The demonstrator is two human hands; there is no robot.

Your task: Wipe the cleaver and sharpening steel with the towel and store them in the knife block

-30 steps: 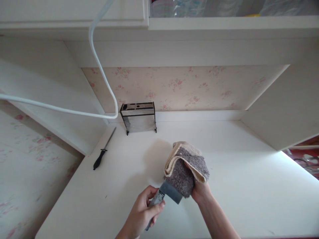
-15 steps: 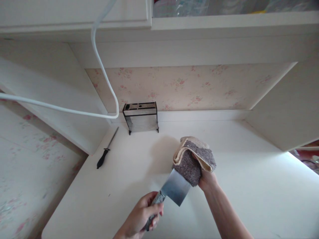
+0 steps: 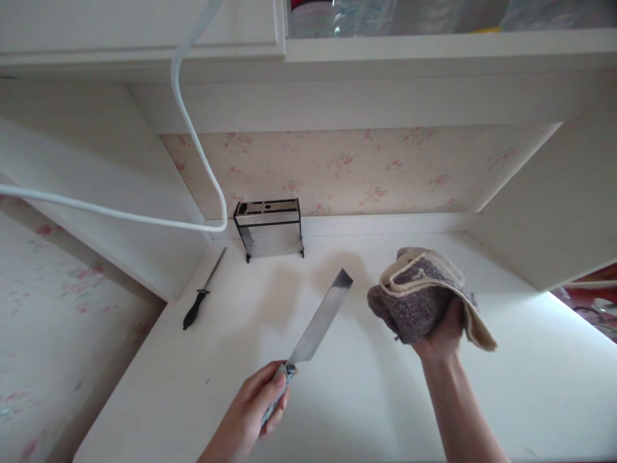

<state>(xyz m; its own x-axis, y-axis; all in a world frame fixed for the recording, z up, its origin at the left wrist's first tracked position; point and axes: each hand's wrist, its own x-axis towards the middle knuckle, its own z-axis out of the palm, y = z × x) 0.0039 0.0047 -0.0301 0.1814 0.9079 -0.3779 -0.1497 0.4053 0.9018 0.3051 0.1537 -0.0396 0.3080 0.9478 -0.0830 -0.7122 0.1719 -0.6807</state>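
Observation:
My left hand is wrapped round the patterned grey handle of a broad-bladed cleaver. Its whole blade shows, pointing up and to the right above the white counter. Off to the right, my right hand grips a folded grey-brown towel with cream edges, and some of its fingers are hidden in the folds. Blade and towel are apart. A sharpening steel with a black handle lies on the counter at the left. Behind it, a steel and black knife block stands against the back wall.
The white counter runs under both hands. Overhead is a cabinet with an open shelf holding plastic-wrapped things. A white cable hangs down in front at the left. Side panels close in the alcove, and floral wallpaper covers the back.
The towel has come off the blade and moved right with my right hand. My left hand has shifted left and turned the cleaver, so the blade now points upward and shows narrower.

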